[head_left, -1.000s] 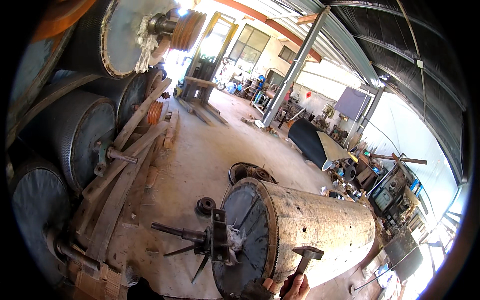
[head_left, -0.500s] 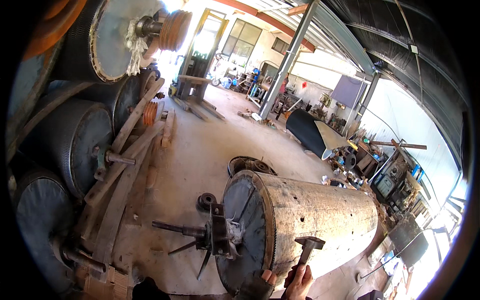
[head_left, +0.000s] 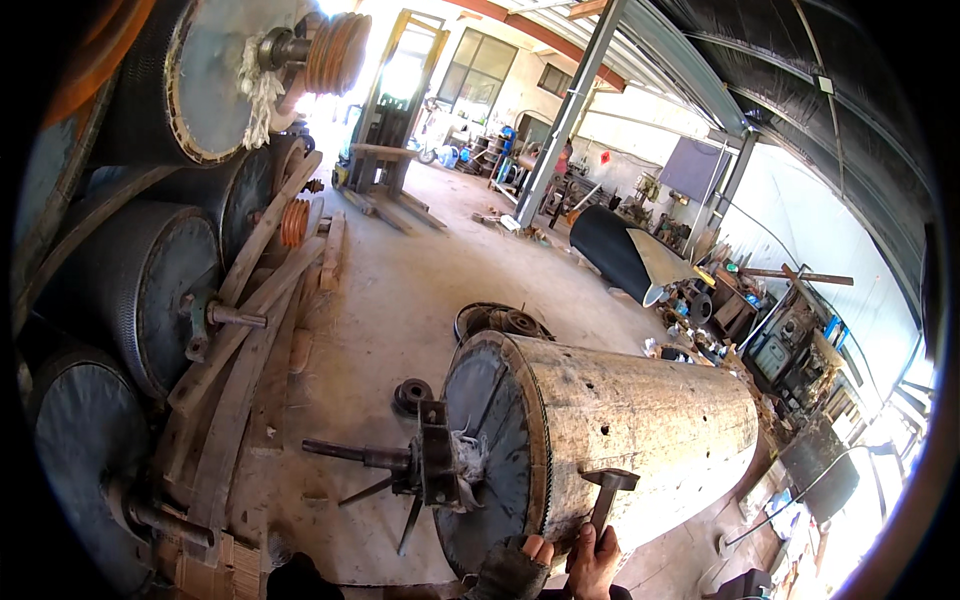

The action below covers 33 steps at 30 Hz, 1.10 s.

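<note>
A big rusty drum (head_left: 640, 420) lies on its side in front of me, its round end plate (head_left: 490, 450) facing left. From that end a steel shaft (head_left: 360, 457) sticks out through a dark bracket (head_left: 435, 455). My right hand (head_left: 595, 565) grips the handle of a hammer (head_left: 608, 485), whose head stands against the drum's rim. My left hand (head_left: 515, 572) wears a dark fingerless glove and rests low at the rim beside the right hand. Whether it holds anything is hidden.
Several dark drums (head_left: 130, 290) with shafts are stacked along the left, braced by wooden planks (head_left: 250, 300). A small pulley (head_left: 412, 395) and ring parts (head_left: 500, 322) lie on the concrete floor. Farther back are a forklift (head_left: 385, 150), a steel column (head_left: 565, 110) and a black roll (head_left: 620, 255).
The view has dipped slightly and more of both hands shows at the lower edge. The hammer head has risen a little against the drum's rim.
</note>
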Motion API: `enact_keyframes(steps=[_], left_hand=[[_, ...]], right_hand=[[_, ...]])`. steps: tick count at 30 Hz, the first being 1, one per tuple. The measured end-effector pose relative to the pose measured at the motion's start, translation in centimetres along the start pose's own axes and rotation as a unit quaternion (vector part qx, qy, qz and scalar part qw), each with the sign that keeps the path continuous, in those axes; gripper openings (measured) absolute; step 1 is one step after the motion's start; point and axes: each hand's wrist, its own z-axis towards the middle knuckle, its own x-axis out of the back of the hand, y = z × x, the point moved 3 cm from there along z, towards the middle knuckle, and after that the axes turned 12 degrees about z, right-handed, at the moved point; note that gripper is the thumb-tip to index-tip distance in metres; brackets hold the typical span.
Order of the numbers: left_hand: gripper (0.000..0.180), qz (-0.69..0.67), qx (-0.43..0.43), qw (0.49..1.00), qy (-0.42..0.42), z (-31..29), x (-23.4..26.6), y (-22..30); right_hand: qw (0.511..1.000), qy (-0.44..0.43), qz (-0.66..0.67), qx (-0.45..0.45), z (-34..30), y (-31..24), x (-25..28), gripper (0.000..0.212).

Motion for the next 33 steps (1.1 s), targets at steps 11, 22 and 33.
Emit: enact_keyframes(steps=[11, 22, 33], left_hand=[[0.018, 0.001, -0.006, 1.000, 0.001, 0.4, 1.0, 0.4], [0.027, -0.007, -0.013, 0.998, -0.065, 1.7, 5.3, 0.6], [0.027, -0.079, -0.002, 0.996, -0.032, 4.9, 8.7, 1.0]], right_hand=[[0.999, -0.018, 0.028, -0.017, 0.1, 1.5, 0.4, 0.035], [0.987, -0.074, -0.129, 0.064, -1.2, 4.5, 4.7, 0.033], [0.980, -0.163, -0.110, 0.041, -6.8, 0.6, 6.3, 0.015]])
